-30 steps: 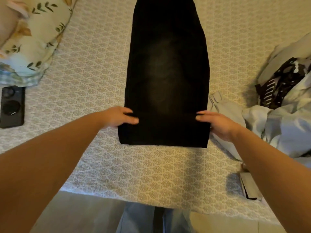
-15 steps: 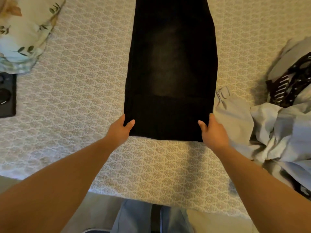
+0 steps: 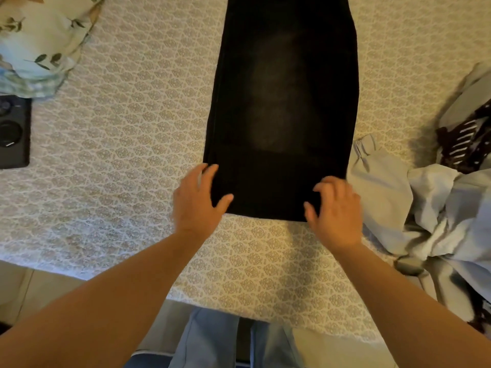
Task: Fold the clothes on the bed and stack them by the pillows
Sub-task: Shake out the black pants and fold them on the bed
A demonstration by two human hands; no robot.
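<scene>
My left hand (image 3: 198, 201) and right hand (image 3: 336, 212) take the 2 near corners of the black trousers (image 3: 284, 107), left thumb on top with fingers spread along the edge, right fingers curled onto the cloth; whether either has a full pinch I cannot tell, as the right hand is blurred. The trousers lie flat down the middle of the bed (image 3: 127, 144), hem toward me. To fold well, I judge both corners should rise together and land square on the far end. A pale heap of clothes (image 3: 435, 208) touches the right edge and could snag. A pillow (image 3: 39, 41) and a dark phone (image 3: 13, 134) sit well left.
</scene>
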